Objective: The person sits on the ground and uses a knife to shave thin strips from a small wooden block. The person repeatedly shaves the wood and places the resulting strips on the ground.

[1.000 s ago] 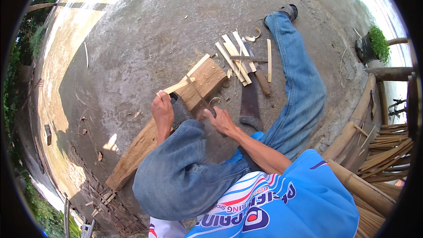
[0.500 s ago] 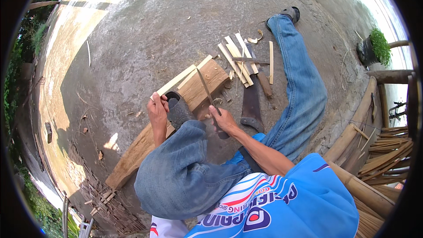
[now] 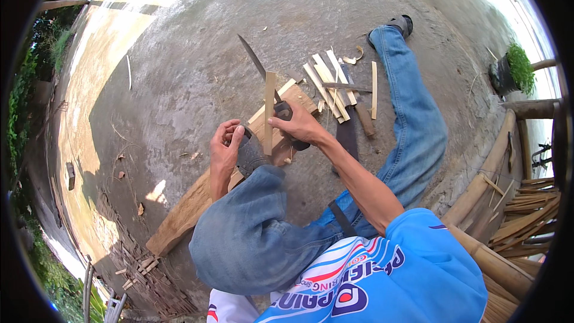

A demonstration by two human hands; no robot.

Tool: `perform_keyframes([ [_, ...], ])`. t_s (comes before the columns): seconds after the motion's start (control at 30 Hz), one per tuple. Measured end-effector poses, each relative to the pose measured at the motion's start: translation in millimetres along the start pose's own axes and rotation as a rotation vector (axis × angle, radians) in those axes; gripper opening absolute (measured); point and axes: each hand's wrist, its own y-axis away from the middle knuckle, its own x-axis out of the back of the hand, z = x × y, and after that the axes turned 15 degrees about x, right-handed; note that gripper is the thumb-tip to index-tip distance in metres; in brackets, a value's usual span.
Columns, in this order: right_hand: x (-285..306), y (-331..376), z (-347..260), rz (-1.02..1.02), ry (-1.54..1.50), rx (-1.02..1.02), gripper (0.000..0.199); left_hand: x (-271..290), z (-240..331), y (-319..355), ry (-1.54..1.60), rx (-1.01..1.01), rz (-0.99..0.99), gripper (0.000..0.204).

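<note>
Two bare hands sit near the middle of the head view, the only feed I have. I see the right hand (image 3: 304, 127) with its fingers wrapped around the dark handle of a knife (image 3: 252, 55), the thumb pressing a pale wooden strip (image 3: 269, 97) that runs lengthwise in front of the blade. The strip's lower end overlaps the shoe (image 3: 251, 155) from my angle. I see the left hand (image 3: 223, 154) beside that shoe, its fingers loosely curled and the thumb apart; I make out nothing in them, and they are clear of the strip. A thick timber (image 3: 179, 215) shows on both sides of the shoe.

I judge the work partly done: a loose group of strips (image 3: 338, 101) lies on the concrete floor (image 3: 191, 54) beyond the timber, a dark flat bar (image 3: 359, 89) across them, with one separate strip (image 3: 374, 90) just beside. A curled shaving (image 3: 357, 56) nearby suggests paring. Whether the held strip is finished, or how many remain, I cannot tell.
</note>
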Motion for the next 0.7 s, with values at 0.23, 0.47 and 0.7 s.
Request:
perform_keyframes([
  [0.23,-4,-11,1,-0.269,0.4,0.164,0.036,0,89,-9,-0.207,-0.22,0.011,0.03],
  [0.47,-16,6,20,-0.015,0.564,0.122,0.046,-6,52,-7,-0.074,-0.267,0.345,0.014],
  [0.7,-42,84,41,0.079,0.177,-0.352,0.061,-12,9,-4,-0.158,-0.097,0.47,0.024],
])
